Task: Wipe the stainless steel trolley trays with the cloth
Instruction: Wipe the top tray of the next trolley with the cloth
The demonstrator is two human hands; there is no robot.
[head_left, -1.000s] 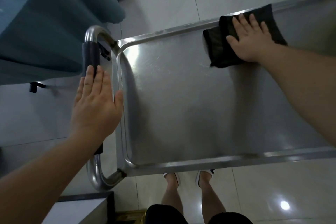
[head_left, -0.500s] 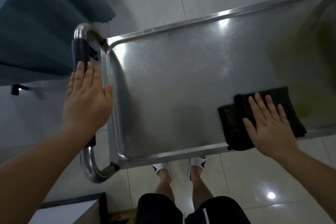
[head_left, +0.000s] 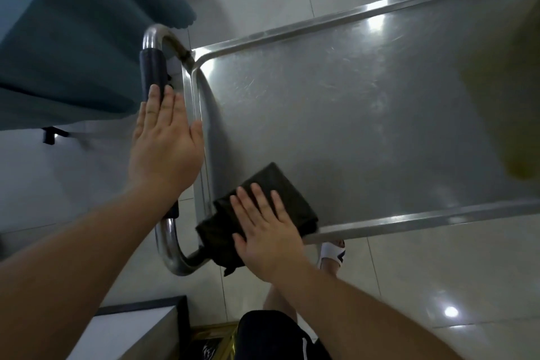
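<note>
The stainless steel trolley tray (head_left: 336,114) fills the middle and right of the head view, with a raised rim all round. A folded black cloth (head_left: 263,193) lies on its near left corner and hangs over the rim. My right hand (head_left: 266,228) presses flat on the cloth with straight fingers. My left hand (head_left: 165,143) rests flat, fingers straight, on the trolley's curved handle (head_left: 153,67), which has a black grip sleeve.
A teal fabric-covered piece of furniture (head_left: 67,38) stands close to the left of the handle. A white-topped dark box (head_left: 134,330) sits on the glossy tiled floor at the bottom left. My legs and a white sandal (head_left: 333,254) show under the near rim.
My right hand has slid the cloth from the far rim to the near rim, then left into the near left corner. My left hand has stayed on the handle.
</note>
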